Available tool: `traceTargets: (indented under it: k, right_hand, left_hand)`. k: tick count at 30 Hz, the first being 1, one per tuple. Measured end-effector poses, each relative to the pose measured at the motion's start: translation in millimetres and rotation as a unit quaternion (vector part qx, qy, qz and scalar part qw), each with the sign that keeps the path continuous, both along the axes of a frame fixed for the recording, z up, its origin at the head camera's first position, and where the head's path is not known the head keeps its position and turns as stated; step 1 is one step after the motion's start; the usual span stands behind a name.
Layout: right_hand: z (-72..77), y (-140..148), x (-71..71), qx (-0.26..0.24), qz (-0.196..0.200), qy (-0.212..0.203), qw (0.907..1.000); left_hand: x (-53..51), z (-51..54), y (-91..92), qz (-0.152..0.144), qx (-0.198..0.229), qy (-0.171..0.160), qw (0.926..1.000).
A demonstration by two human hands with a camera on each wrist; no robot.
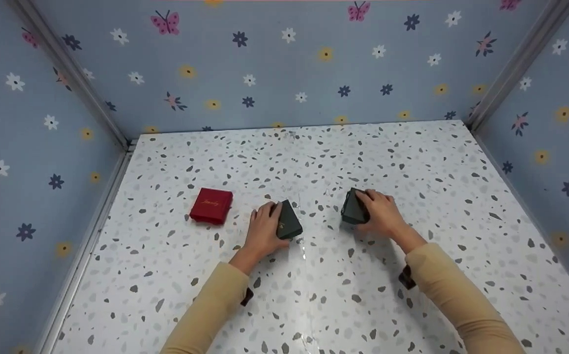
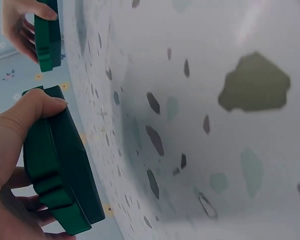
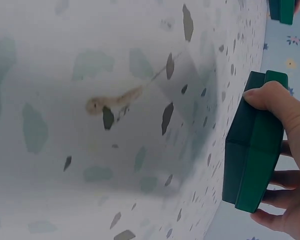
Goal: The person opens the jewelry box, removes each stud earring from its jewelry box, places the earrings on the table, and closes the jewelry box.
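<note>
My left hand (image 1: pixel 262 231) grips a dark green jewelry box (image 1: pixel 290 220) with faint gold marking on its lid, near the table's middle. In the left wrist view, the thumb lies on one edge of this green box (image 2: pixel 62 160) and the other fingers on the opposite side. To the right, my right hand (image 1: pixel 385 216) holds a second dark green box (image 1: pixel 353 210) between thumb and fingers, also plain in the right wrist view as a green box (image 3: pixel 255 145). Whether either box touches the table cannot be told. A red jewelry box (image 1: pixel 212 205) with gold lettering sits left of my left hand.
The white speckled table (image 1: pixel 314 157) is bounded by a blue flowered back panel (image 1: pixel 284 64) and matching side panels, a left one (image 1: pixel 33 196) and a right one (image 1: pixel 550 147). Metal posts stand at the back corners.
</note>
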State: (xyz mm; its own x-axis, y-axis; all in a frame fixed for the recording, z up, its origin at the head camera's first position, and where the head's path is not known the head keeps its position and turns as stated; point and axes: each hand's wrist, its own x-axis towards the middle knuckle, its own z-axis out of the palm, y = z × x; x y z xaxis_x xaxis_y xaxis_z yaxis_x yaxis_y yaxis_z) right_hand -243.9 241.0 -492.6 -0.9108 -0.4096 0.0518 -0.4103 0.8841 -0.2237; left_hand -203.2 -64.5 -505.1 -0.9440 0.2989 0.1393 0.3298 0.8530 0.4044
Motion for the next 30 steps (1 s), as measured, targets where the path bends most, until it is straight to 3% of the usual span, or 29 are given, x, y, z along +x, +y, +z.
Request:
traceTargets:
  k: [11,19,30]
  right_hand:
    - [-4.8,25.4,-21.3,0.004,-0.063,-0.038,0.9973]
    - [-13.7,41.8,-32.2,-0.01,-0.101,-0.033,0.9943]
    - [-19.0,60.6,-40.3,-0.041,-0.17,-0.045,0.9835]
  left_hand:
    - [13.9,3.4,14.4,-0.044,0.004,-0.015,0.9989]
    - [25.1,-0.5,24.8,-0.087,0.017,-0.013,0.9959]
    - [35.7,-6.8,38.0,-0.116,-0.004,-0.024,0.9929]
